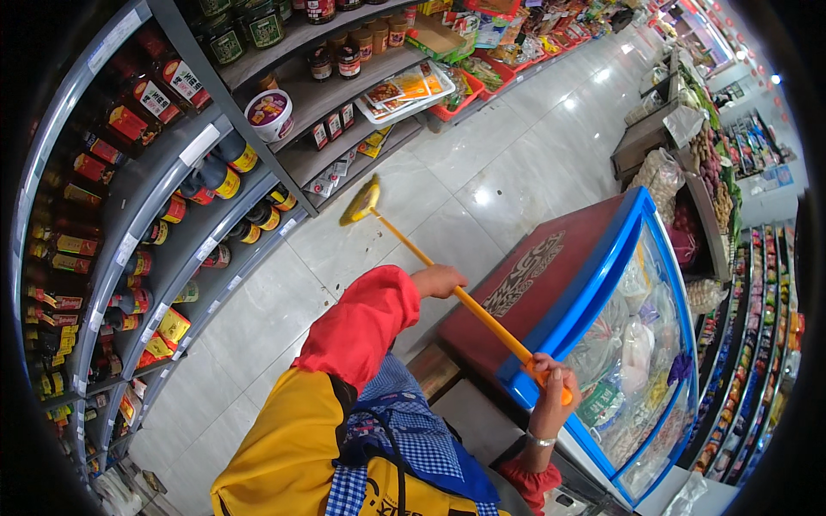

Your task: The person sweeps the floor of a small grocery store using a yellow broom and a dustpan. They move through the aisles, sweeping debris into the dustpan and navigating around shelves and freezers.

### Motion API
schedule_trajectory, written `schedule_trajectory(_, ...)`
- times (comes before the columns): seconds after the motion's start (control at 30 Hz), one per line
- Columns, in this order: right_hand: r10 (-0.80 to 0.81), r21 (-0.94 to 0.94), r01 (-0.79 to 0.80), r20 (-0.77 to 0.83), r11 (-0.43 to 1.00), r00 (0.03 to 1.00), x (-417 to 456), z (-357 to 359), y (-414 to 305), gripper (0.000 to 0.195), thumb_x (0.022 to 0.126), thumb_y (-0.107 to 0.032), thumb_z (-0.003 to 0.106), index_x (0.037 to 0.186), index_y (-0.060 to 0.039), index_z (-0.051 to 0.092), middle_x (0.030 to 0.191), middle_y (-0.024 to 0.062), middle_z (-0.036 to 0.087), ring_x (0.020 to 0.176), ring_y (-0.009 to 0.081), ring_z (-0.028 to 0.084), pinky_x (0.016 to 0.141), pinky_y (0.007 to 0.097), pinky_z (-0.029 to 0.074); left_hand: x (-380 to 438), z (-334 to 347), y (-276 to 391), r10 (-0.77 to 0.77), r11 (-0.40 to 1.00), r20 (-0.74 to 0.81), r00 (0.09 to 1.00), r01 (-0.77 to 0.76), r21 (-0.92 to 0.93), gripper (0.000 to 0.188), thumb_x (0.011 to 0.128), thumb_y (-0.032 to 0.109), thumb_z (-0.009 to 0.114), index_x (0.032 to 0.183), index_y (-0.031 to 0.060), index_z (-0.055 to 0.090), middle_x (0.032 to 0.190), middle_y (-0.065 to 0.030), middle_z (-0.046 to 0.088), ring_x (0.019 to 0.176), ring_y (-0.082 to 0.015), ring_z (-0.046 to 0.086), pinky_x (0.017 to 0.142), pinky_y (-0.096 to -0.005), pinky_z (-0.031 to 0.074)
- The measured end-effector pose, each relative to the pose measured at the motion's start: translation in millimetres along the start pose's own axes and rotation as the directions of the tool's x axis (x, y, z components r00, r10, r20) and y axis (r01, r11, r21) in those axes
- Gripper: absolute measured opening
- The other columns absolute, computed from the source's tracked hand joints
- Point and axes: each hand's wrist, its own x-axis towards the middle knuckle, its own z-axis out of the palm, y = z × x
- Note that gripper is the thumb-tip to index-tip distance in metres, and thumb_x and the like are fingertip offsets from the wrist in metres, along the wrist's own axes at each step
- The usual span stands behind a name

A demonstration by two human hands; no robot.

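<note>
A broom with a yellow head [361,203] and a long orange-yellow handle [487,316] slants across the view. My left hand [440,281], below a red sleeve cover, grips the handle partway along. Higher up, my right hand [552,382] is closed around the handle's end, with a bracelet at the wrist. The bristles rest on the grey tiled floor [452,174] near the foot of the shelving. Small dark specks of debris [368,242] lie on the tiles beside the broom head.
Left, curved shelves [187,238] hold bottled sauces. A low shelf holds a white tray of packets [406,93], with red baskets [464,97] beyond. A blue-framed chest freezer [581,277] stands close on my right; produce stands [697,161] are behind it.
</note>
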Motion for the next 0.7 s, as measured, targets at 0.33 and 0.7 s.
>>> schedule_trajectory(0.33, -0.028, -0.062, 0.025, -0.042, 0.998, 0.999, -25, -15, -20, 0.027, 0.091, -0.024, 0.049, 0.074, -0.0034, 0.047, 0.080, 0.0120, 0.056, 0.088, 0.0279, 0.058, 0.067, 0.0415, 0.054, -3, -3, 24, 0.145, 0.989, 0.040, 0.989, -0.145, -0.021, 0.012, 0.071, 0.009, 0.057, 0.083, 0.0117, 0.055, 0.075, -0.0117, 0.060, 0.075, -0.0351, 0.058, 0.062, -0.0459, 0.044)
schedule_trajectory(0.7, 0.039, -0.146, -0.057, -0.124, 0.988, 0.992, -34, -7, -9, 0.021, 0.093, -0.014, 0.047, 0.079, 0.0011, 0.051, 0.086, 0.0125, 0.058, 0.095, 0.0277, 0.057, 0.081, 0.0393, 0.050, 22, 53, 11, 0.127, 0.988, -0.101, 0.987, -0.135, -0.071, 0.009, 0.073, 0.013, 0.059, 0.082, 0.0123, 0.055, 0.075, -0.0109, 0.061, 0.074, -0.0354, 0.059, 0.063, -0.0455, 0.045)
